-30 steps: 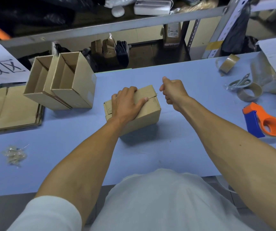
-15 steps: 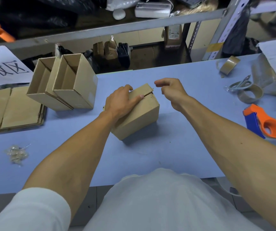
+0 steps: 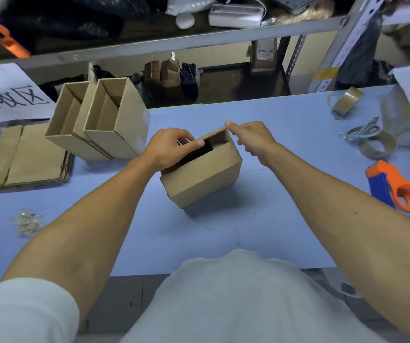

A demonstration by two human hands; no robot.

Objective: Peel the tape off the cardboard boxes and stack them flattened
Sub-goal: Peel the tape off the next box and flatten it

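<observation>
Dim, soft overhead light; wide-angle edge distortion.

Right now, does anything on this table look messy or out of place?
Little stands out. A crumpled wad of clear tape lies loose near the blue table's left edge, apart from the rest. Two open boxes lean tilted against the flattened cardboard stack.

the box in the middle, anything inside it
The box shows only a dark gap under its lifted flap. The left hand and the near flap cover the rest.
</observation>
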